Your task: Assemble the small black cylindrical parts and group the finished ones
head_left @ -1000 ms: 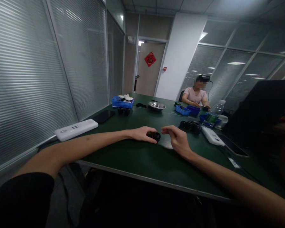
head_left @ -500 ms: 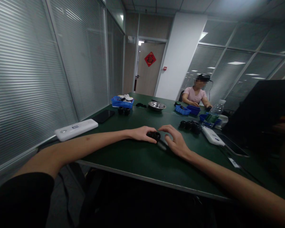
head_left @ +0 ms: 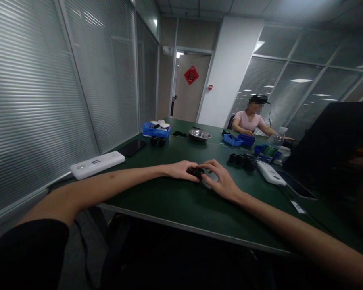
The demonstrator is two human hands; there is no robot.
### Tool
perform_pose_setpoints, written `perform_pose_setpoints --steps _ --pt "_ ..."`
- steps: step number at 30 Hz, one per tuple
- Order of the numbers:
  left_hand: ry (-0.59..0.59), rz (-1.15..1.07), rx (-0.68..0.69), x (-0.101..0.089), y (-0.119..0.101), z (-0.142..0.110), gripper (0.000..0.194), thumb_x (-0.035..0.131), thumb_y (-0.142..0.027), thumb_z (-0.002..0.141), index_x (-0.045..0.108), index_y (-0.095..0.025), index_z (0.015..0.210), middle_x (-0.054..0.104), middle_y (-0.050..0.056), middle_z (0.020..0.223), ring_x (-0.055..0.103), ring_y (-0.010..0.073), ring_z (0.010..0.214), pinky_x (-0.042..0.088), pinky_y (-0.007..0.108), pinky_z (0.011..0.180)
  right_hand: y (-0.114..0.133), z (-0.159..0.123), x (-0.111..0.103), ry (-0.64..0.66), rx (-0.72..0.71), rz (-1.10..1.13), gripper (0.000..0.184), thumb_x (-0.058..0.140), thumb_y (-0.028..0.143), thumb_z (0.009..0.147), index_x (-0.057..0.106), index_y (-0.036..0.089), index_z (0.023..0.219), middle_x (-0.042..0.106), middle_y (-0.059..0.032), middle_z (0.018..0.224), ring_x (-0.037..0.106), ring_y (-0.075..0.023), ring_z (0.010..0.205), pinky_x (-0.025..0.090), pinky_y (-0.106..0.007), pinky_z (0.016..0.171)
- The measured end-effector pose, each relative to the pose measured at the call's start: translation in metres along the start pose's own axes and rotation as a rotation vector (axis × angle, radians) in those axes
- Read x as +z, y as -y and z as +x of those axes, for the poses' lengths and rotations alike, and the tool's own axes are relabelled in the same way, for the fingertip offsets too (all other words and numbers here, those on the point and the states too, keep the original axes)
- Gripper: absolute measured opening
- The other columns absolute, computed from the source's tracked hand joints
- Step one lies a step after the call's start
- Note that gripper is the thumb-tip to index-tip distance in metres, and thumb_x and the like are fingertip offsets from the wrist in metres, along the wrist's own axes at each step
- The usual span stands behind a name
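Near the front of the green table, my left hand (head_left: 181, 170) has its thumb and fingers closed around a small black cylindrical part (head_left: 194, 172). From the other side my right hand (head_left: 222, 181) meets it, its fingertips and thumb pinching the part's right end. Much of the part is hidden by the fingers, so its exact kind does not show. A pale, blurred patch lies under the right palm; I cannot tell what it is.
Black round parts (head_left: 242, 160) lie to the right, beside a white power bank (head_left: 271, 173) and a plastic bottle (head_left: 272, 147). Further back are a metal bowl (head_left: 200, 139) and blue baskets (head_left: 156, 131). Another white power bank (head_left: 97, 165) lies left. A co-worker (head_left: 250, 121) sits beyond.
My right hand has moved left onto the black part, its thumb and fingers closing in. My left hand has stayed put. The co-worker's arm has reached further out to the right.
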State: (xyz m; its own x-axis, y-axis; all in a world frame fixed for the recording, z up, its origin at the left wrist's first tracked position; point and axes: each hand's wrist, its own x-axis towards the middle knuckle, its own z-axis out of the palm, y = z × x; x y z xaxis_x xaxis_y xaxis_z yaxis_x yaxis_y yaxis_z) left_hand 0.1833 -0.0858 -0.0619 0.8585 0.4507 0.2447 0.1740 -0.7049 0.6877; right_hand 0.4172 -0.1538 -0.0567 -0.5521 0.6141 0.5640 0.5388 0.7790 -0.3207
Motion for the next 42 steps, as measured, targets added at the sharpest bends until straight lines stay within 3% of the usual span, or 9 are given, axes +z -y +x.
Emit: perform_pose_setpoints --steps 4,9,17,28,34,42 --pt "-0.006 0.036 -0.004 -0.0009 -0.0008 -0.0007 0.044 0.074 -0.045 0.085 0.066 -0.013 0.114 0.064 0.005 0.100 0.059 0.0185 0.092 0.043 0.028 0.079 0.0019 0.0004 -0.0001 -0.029 0.037 -0.002 0.023 0.065 0.034 0.096 0.065 0.024 0.116 0.060 -0.0082 0.111 0.061 -0.0249 0.101 0.054 -0.042 0.088" --pt "-0.002 0.012 0.004 -0.0011 -0.0009 -0.0008 0.048 0.073 -0.044 0.086 0.064 -0.013 0.121 0.064 0.006 0.107 0.060 0.0195 0.097 0.043 0.029 0.083 0.0028 0.0001 -0.0014 0.021 0.005 0.049 0.025 0.059 0.029 0.098 0.063 0.024 0.123 0.059 -0.0084 0.116 0.061 -0.0228 0.101 0.054 -0.039 0.086" --pt "-0.001 0.049 -0.011 -0.0016 -0.0032 -0.0005 0.044 0.074 -0.047 0.085 0.065 -0.013 0.112 0.061 0.004 0.098 0.057 0.0179 0.090 0.042 0.028 0.077 0.0019 0.0012 -0.0008 -0.028 0.025 0.038 0.023 0.064 0.034 0.096 0.065 0.024 0.116 0.060 -0.0085 0.111 0.061 -0.0237 0.098 0.055 -0.040 0.081" --pt "-0.005 0.030 -0.024 -0.0005 -0.0014 0.0003 0.044 0.074 -0.046 0.085 0.065 -0.012 0.112 0.063 0.004 0.100 0.058 0.0185 0.092 0.043 0.028 0.079 0.0032 0.0013 -0.0008 -0.003 0.032 0.046 0.024 0.064 0.031 0.095 0.063 0.023 0.118 0.058 -0.0089 0.115 0.061 -0.0243 0.102 0.056 -0.039 0.081" --pt "0.007 -0.014 0.013 -0.0008 -0.0018 -0.0003 0.047 0.073 -0.042 0.086 0.063 -0.014 0.122 0.064 0.007 0.112 0.059 0.0205 0.101 0.044 0.031 0.089 0.0041 0.0006 -0.0027 0.041 -0.020 0.089 0.029 0.055 0.026 0.099 0.062 0.026 0.127 0.058 -0.0089 0.120 0.061 -0.0243 0.106 0.055 -0.042 0.089" --pt "-0.001 0.028 -0.011 -0.0013 -0.0030 -0.0006 0.046 0.074 -0.046 0.085 0.065 -0.013 0.116 0.064 0.006 0.104 0.059 0.0191 0.094 0.044 0.028 0.080 0.0002 0.0012 -0.0003 0.009 0.027 0.061 0.025 0.062 0.032 0.096 0.064 0.025 0.120 0.058 -0.0090 0.118 0.061 -0.0243 0.103 0.057 -0.040 0.083"
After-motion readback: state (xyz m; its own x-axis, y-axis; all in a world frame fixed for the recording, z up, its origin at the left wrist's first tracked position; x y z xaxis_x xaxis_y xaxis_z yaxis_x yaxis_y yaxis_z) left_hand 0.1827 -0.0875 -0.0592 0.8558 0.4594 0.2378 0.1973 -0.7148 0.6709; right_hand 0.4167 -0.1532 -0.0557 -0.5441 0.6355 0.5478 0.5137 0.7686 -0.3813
